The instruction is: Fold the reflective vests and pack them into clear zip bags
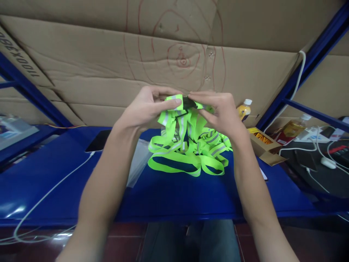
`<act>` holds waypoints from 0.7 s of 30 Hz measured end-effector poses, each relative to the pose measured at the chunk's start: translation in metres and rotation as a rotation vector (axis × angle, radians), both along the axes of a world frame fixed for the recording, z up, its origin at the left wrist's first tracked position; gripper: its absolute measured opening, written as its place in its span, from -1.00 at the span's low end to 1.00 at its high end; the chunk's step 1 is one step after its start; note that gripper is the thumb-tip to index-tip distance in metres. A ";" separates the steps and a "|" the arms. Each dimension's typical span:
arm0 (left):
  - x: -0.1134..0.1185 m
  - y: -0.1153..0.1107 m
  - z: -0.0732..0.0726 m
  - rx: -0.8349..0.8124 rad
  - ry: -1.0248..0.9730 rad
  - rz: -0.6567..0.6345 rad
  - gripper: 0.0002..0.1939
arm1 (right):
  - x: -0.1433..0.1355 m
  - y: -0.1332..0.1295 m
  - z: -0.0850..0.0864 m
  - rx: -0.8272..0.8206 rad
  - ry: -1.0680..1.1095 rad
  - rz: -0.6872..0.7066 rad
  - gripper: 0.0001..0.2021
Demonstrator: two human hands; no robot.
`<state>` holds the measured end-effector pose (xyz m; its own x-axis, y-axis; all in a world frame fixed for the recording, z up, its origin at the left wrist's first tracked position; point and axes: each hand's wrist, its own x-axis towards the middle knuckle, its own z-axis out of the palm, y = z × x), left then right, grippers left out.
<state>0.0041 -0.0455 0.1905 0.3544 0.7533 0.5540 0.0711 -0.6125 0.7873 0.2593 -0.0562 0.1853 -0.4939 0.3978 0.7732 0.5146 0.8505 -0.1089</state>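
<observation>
Both hands are raised over a blue table, close together around a black buckle (188, 103) on neon-green reflective webbing. My left hand (148, 107) pinches the strap at the buckle's left side, thumb lying on top of it. On the buckle's right side, my right hand (219, 109) closes its fingers on the strap; its fingertips touch the buckle and partly hide it. Loops of the reflective strap (174, 165) with silver stripes hang below and lie heaped on the table. A clear plastic bag (138, 163) lies under my left forearm.
A phone (98, 141) with a white cable (54, 189) lies left on the blue table (174, 203). At right stand an opened cardboard box (268, 151), a yellow bottle (244, 110) and another bottle (294, 127). A cardboard wall (95, 62) rises behind, between blue metal posts (305, 69).
</observation>
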 end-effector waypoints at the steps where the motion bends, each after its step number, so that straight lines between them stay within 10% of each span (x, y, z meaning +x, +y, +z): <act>1: 0.000 -0.001 0.001 -0.049 0.002 -0.029 -0.48 | -0.001 0.001 0.000 -0.034 -0.014 0.020 -0.64; 9: -0.012 0.009 0.000 0.035 0.057 -0.119 -0.41 | 0.009 -0.002 0.003 -0.272 0.109 0.189 -0.35; 21: 0.005 -0.005 0.001 0.377 0.461 0.067 -0.58 | 0.010 -0.017 0.014 -0.273 -0.200 -0.109 -0.78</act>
